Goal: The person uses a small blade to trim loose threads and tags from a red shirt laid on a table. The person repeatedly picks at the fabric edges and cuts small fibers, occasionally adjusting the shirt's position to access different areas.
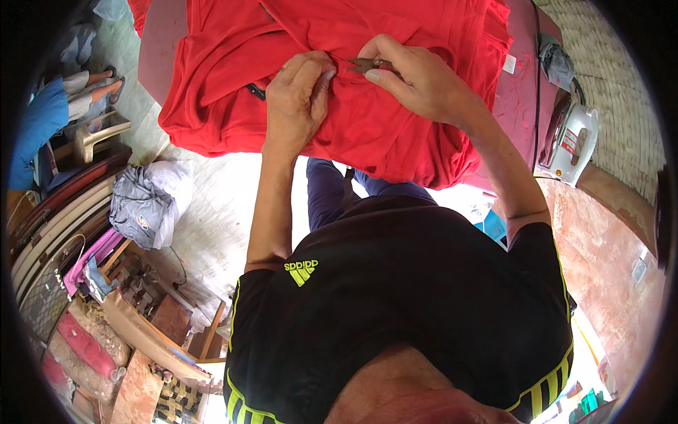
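Red cloth (402, 134) lies bunched in several layers over a table in front of me. My left hand (300, 92) is closed, pinching a fold of it near the middle. Just to the right, my right hand (424, 78) grips a small pair of thread snips (362, 65). Their blades point left, toward the pinched fold, and lie close over the cloth. The thread or seam at the tips is too small to make out. Beside my left wrist, a small black piece (256, 91) shows among the folds.
The table (519, 106) has a dull pink cover. At its right stand a white iron (575, 145) and a crumpled grey cloth (556, 63), with a black cord running past. On the left are a stuffed grey bag (141, 205), wooden furniture and another person's legs (92, 92).
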Tool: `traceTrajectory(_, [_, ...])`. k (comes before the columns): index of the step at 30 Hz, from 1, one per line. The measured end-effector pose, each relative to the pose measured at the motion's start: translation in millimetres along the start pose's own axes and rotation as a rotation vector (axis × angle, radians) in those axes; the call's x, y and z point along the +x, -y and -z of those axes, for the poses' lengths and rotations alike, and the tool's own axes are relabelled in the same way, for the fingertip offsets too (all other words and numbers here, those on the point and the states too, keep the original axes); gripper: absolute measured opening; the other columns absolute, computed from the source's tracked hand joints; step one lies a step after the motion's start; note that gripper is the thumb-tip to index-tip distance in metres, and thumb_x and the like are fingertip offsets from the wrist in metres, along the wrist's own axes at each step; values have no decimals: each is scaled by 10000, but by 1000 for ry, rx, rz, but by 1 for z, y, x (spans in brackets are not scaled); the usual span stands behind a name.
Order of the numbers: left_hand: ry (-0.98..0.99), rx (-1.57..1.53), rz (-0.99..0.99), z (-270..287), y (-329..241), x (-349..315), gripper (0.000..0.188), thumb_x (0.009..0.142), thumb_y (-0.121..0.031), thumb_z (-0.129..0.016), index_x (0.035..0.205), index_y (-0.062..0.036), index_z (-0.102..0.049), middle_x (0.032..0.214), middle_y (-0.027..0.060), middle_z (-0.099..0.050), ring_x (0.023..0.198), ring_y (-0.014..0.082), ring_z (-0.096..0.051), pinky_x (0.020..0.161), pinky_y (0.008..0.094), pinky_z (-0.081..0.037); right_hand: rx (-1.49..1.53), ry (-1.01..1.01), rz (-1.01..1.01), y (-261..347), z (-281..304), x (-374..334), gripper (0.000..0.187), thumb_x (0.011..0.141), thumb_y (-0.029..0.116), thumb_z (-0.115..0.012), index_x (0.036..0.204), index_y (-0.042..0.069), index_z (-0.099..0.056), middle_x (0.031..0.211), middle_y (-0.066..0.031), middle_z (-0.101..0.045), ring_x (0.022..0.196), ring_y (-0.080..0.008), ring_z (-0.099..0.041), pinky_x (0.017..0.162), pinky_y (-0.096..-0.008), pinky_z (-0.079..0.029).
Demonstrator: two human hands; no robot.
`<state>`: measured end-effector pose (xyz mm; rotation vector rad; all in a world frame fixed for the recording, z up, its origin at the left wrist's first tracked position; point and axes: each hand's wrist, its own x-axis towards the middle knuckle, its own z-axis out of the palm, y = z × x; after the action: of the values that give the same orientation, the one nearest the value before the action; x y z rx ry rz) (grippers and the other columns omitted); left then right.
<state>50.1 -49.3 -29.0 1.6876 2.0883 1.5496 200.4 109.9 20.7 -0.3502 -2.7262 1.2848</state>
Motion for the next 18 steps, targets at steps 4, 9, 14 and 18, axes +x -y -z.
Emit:
traceTrajectory(4, [13,14,1,-2,0,1,147,807,73,-635,918,-11,-585,921,139,-644,841,339,-637,738,389,-518,-214,26,9,4,-5,6,182,967,207,-559,1052,53,-511,868,-157,-666,823,-356,-663,685,-439,-496])
traceTrajectory(9, [19,32,-31,-4,-1,4,131,846,90,-598,946,8,-574,909,152,-616,806,312,-617,741,360,-504,-294,-33,60,3,-12,9,177,969,224,-544,970,57,-488,866,-163,-668,810,-378,-664,651,-479,-489])
traceTrajectory(14, [-26,11,40,-1,-2,2,96,853,57,-588,923,-7,-575,870,137,-596,786,322,-600,715,373,-487,-358,-42,86,-4,-17,8,159,970,219,-538,1025,71,-513,902,-168,-672,829,-358,-670,670,-469,-498])
traceTrajectory(18, [94,-392,393,42,-7,-11,34,916,22,-555,905,8,-584,787,65,-588,712,120,-572,649,263,-452,-103,-103,38,-1,-9,0,238,912,178,-621,1122,83,-563,927,-143,-688,826,-318,-684,728,-408,-528])
